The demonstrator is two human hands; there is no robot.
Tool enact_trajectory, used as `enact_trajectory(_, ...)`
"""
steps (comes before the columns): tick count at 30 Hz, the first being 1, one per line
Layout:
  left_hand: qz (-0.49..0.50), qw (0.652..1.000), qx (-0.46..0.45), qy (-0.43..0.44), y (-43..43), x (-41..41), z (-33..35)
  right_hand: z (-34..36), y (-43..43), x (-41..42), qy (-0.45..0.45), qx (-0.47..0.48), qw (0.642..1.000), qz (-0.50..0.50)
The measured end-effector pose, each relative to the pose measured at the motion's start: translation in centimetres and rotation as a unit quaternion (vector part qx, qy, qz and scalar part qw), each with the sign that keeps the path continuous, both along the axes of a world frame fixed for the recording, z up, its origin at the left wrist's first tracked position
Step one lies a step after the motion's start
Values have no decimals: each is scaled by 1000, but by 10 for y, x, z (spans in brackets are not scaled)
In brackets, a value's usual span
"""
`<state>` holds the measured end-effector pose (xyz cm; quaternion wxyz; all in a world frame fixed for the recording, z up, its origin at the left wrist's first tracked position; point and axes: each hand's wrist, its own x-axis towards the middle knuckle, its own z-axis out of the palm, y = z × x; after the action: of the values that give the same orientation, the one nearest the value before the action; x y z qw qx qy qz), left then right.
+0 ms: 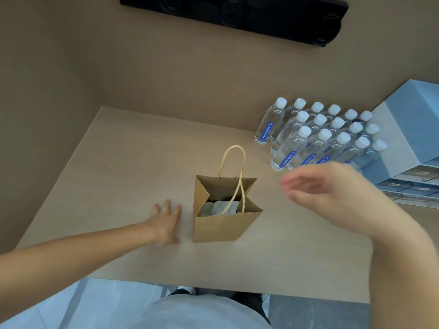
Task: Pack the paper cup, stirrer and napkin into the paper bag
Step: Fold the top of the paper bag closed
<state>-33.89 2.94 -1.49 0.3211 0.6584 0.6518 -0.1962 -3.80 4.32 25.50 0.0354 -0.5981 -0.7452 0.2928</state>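
A small brown paper bag stands upright and open in the middle of the table, its twine handles up. Inside it I see a pale round cup rim and a crumpled white napkin; a stirrer cannot be made out. My left hand lies flat on the table just left of the bag, fingers spread, apart from it. My right hand hovers blurred in the air to the bag's right, fingers loosely extended, holding nothing.
Several clear water bottles with white caps stand in rows at the back right. A blue-and-white drawer unit sits at the far right. A brown wall rises behind the beige table; a black bar hangs above.
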Motion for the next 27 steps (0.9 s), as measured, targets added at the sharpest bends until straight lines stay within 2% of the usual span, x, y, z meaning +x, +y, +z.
enact_trajectory(2,5,995,49,-87,-7,1,21,-30,4,28,-58,-53,996,-44)
enact_trajectory(4,6,977,122,-172,-18,4,47,-67,1,37,-51,-120,990,-53)
enact_trajectory(7,15,945,164,-281,-34,20,89,-119,-12,10,68,-161,984,-31)
enact_trajectory(10,51,918,190,-343,-35,32,95,-150,-23,-24,216,-182,956,-82)
enact_trajectory(13,90,877,258,-395,-30,33,91,-159,-26,-32,264,-132,948,-123)
enact_trajectory(16,124,823,377,-407,-28,31,91,-159,-28,-29,257,17,956,-140)
enact_trajectory(19,215,773,339,-491,-25,32,88,-168,-29,-30,333,45,920,-199)
enact_trajectory(21,243,757,341,-502,-23,33,80,-176,-29,-32,351,44,908,-226)
enact_trajectory(22,195,763,378,-486,-22,31,77,-179,-29,-33,339,58,912,-222)
enact_trajectory(24,-14,797,461,-389,-21,26,74,-188,-31,-36,284,96,936,-183)
enact_trajectory(25,-128,812,464,-328,-20,23,69,-191,-33,-37,249,116,949,-157)
enact_trajectory(26,-203,837,424,-281,-18,19,63,-194,-34,-37,222,126,957,-137)
enact_trajectory(27,-236,864,366,-252,-17,17,58,-195,-34,-38,209,122,962,-127)
